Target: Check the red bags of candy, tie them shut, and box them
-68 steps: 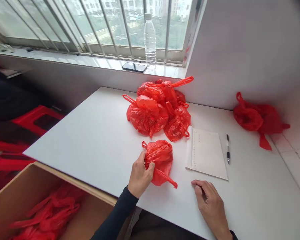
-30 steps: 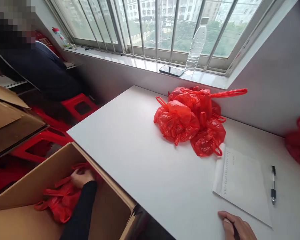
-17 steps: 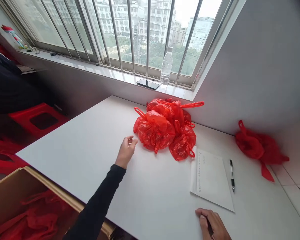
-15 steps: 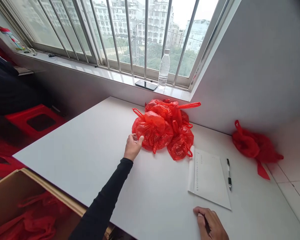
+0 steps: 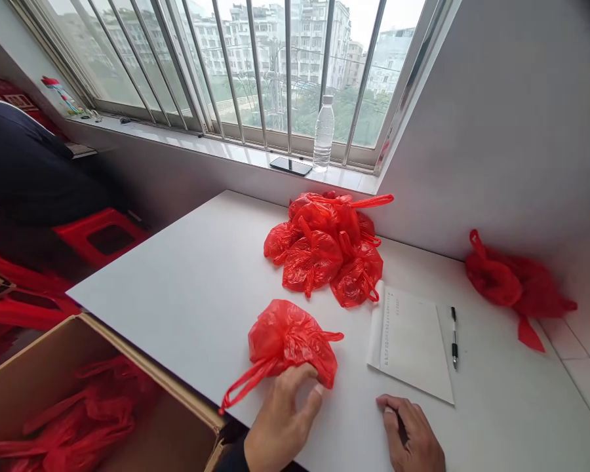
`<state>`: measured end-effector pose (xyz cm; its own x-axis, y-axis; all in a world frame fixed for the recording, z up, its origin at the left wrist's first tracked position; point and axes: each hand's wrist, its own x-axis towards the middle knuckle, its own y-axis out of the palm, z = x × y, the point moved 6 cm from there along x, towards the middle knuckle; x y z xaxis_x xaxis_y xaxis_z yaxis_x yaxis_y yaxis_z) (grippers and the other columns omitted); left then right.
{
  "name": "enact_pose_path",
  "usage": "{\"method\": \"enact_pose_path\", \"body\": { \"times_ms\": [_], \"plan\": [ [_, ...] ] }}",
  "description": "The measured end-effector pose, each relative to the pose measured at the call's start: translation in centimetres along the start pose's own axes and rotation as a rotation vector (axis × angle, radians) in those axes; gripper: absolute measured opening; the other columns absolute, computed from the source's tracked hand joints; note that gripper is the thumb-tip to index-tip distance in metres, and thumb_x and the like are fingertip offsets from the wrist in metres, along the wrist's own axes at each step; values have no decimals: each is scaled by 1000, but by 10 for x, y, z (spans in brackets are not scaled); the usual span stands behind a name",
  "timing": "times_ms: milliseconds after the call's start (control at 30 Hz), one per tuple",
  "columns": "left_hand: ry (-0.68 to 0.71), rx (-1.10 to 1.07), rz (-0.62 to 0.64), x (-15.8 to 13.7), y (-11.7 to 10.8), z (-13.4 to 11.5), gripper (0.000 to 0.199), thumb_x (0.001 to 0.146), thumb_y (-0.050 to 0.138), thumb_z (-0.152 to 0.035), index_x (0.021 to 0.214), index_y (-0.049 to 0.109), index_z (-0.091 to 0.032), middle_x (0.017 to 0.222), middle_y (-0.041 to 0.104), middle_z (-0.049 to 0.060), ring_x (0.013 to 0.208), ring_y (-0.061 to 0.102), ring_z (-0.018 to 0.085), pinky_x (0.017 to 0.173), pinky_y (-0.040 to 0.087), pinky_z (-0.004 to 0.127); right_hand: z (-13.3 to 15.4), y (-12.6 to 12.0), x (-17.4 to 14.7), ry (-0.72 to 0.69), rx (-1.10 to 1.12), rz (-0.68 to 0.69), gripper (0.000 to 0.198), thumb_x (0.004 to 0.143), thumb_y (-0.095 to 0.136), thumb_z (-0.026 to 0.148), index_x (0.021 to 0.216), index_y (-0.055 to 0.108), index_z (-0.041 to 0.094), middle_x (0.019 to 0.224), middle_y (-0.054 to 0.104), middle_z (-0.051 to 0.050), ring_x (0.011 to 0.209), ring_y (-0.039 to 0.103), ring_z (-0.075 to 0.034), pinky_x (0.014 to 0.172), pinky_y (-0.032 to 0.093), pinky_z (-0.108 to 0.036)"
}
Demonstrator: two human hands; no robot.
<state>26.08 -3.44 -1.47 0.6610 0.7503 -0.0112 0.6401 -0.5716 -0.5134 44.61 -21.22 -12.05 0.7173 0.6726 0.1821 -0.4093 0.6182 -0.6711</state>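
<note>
The left hand (image 5: 286, 416), at the bottom centre of the frame, reaches the near edge of a knotted red plastic bag (image 5: 292, 331), its fingers bent and a gap showing between thumb and forefinger; whether the fingertips pinch the plastic, I cannot tell. That bag sits on the white tabletop (image 5: 187, 282) just below the frame's centre, one long handle loop trailing to the lower left and a shorter one sticking out to the right. The right hand (image 5: 413, 432) rests on the tabletop at the lower right, loosely curled; its palm is hidden, so I cannot tell if it holds anything. Above it lie a notepad (image 5: 415, 344) with small writing and, just beside that, a pen (image 5: 454, 337). A heap of tied red bags (image 5: 319, 246) stands above the centre, against the wall below the windowsill (image 5: 201, 146), where a clear bottle (image 5: 323, 134) stands beside a phone (image 5: 291, 166). Another red bundle (image 5: 516, 282) lies at the right. In the lower left, a cardboard box (image 5: 147, 372) contains more red plastic (image 5: 83, 419).
</note>
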Motion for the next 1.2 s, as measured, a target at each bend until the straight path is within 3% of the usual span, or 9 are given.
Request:
{"method": "enact_pose_path", "body": {
  "times_ms": [133, 200, 300, 433, 533, 667, 833, 1067, 1200],
  "plan": [
    [28, 85, 262, -38, -6, -20, 37, 95, 57, -41, 131, 63, -39, 106, 76, -2, 94, 72, 18, 88, 58, 28, -1, -7, 1, -29, 15, 93, 28, 99, 48, 43, 100, 70, 26, 99, 72, -4, 91, 66, -24, 79, 54, -37],
    [-33, 116, 180, -33, -30, -17, 33, 97, 54, -43, 128, 63, -40, 102, 76, -3, 89, 72, 16, 82, 59, 26, 3, -13, -1, 9, 79, 93, 25, 100, 48, 40, 105, 69, 26, 101, 71, -4, 91, 66, -22, 79, 55, -36],
    [30, 316, 17, -17, -53, -5, 37, 95, 56, -43, 131, 61, -35, 124, 69, 2, 113, 65, 23, 99, 55, 40, 31, -20, -3, -11, 205, 82, 20, 102, 48, 34, 110, 65, 26, 102, 69, -3, 92, 66, -19, 79, 56, -32],
    [148, 512, 51, -10, -34, 18, 45, 95, 56, -37, 140, 55, -28, 142, 56, 10, 132, 53, 29, 107, 49, 51, 98, -11, 5, -279, 208, 126, 32, 101, 50, 26, 131, 57, 29, 126, 61, -6, 122, 55, -23, 100, 50, -41],
    [181, 501, 46, -10, -22, 26, 32, 97, 51, -30, 127, 63, -25, 135, 60, 11, 126, 57, 27, 104, 51, 46, 128, 7, 16, -399, 138, 184, 49, 98, 53, 23, 146, 45, 28, 135, 57, -8, 128, 51, -26, 116, 34, -56],
    [157, 416, -65, -12, -37, 19, 17, 98, 52, -30, 99, 68, -24, 111, 70, 6, 106, 65, 23, 93, 53, 37, 125, 13, 21, -343, 216, 251, 31, 97, 47, 15, 125, 55, 27, 105, 68, 0, 96, 64, -18, 122, 23, -57],
    [-42, 257, -208, -18, -61, 17, 21, 97, 55, -42, 101, 67, -25, 92, 72, -1, 75, 65, 16, 64, 49, 25, 101, -15, 11, -157, 287, 215, 17, 98, 48, 22, 108, 60, 26, 101, 68, 0, 96, 64, -18, 118, 32, -51],
    [-41, 105, -124, -21, -44, 12, 23, 95, 58, -43, 102, 69, -24, 100, 73, 1, 92, 68, 19, 79, 51, 27, 112, -25, 7, -138, 216, 341, 20, 98, 57, 41, 109, 62, 25, 85, 63, -1, 80, 58, -20, 87, 50, -41],
    [-165, 22, -328, -22, -64, 29, 31, 93, 59, -48, 103, 70, -22, 101, 73, 4, 94, 68, 22, 83, 52, 32, 102, -37, 17, -97, 248, 296, 23, 101, 51, 40, 93, 63, 23, 82, 61, -2, 78, 57, -18, 71, 49, -32]
  ]
}}
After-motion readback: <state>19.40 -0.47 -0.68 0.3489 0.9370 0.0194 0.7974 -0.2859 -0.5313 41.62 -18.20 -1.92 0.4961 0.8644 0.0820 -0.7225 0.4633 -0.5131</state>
